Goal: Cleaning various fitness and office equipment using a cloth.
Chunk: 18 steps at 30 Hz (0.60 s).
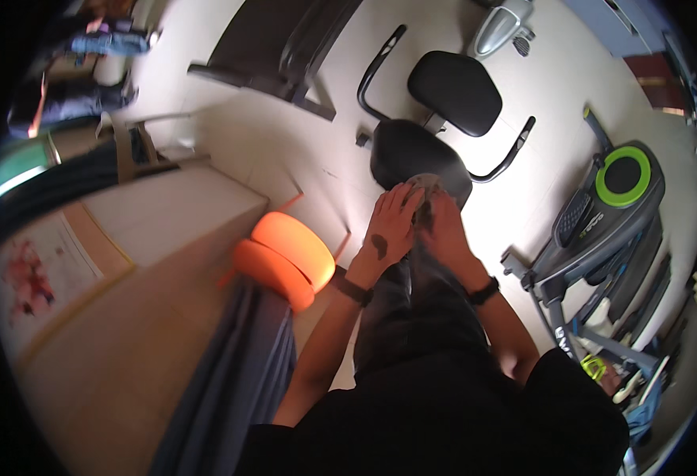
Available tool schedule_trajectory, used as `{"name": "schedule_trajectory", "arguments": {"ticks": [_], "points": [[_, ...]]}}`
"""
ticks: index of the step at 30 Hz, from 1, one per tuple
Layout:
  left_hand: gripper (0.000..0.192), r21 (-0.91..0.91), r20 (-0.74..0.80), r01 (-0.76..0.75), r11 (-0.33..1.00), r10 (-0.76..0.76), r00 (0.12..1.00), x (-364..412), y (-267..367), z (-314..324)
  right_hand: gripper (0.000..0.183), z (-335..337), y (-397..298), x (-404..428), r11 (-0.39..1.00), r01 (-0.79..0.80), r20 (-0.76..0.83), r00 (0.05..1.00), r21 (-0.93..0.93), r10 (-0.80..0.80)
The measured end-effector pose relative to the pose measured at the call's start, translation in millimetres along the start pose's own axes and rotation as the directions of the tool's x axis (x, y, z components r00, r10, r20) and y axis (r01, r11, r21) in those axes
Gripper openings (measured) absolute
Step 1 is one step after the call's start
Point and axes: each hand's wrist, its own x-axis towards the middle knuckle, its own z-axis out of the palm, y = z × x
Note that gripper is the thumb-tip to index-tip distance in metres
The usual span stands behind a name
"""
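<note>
Both hands are side by side near the front edge of a black padded seat (417,156) at the middle of the view. My left hand (390,229), with a dark mark on its back, lies against a greyish-brown object (425,181), perhaps a shoe or a cloth. My right hand (445,229) is blurred and touches the same object from the other side. Both wrists wear dark bands. The fingertips are partly hidden, so the grip cannot be told. A black backrest (455,92) stands beyond the seat, with curved black handles on either side.
An orange padded chair (292,253) stands at the left beside a white cabinet (205,202) and a dark blue curtain (229,369). A black and green elliptical trainer (598,220) is on the right. Beyond, at the upper left, is a dark brown piece of furniture (283,41).
</note>
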Motion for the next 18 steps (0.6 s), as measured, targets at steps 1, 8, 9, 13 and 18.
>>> {"name": "schedule_trajectory", "arguments": {"ticks": [1,8,9,13,18], "points": [[0.069,0.21,0.096,-0.023,0.977,0.002,0.995,12.6,-6.6,11.2,0.059,10.8,11.2,5.0,0.993,0.061,-0.051,0.996,-0.098,-0.066],[0.072,0.344,0.269,-0.073,0.936,-0.024,0.963,44.7,-29.1,25.3,0.048,-7.7,35.0,52.7,0.94,-0.041,0.046,0.999,0.337,0.027],[0.074,0.366,0.296,-0.09,0.926,-0.024,0.955,54.7,-28.5,27.2,0.045,-1.7,43.9,55.6,0.943,-0.006,-0.01,1.0,0.334,0.011],[0.073,0.409,0.376,-0.177,0.895,0.011,0.927,75.8,-25.0,18.8,0.042,5.8,51.3,61.1,0.945,0.035,-0.097,0.995,0.326,-0.003],[0.077,0.436,0.444,-0.275,0.857,0.061,0.894,80.8,-37.5,18.2,0.038,3.4,48.6,54.8,0.957,0.001,-0.17,0.984,0.292,0.051]]}}
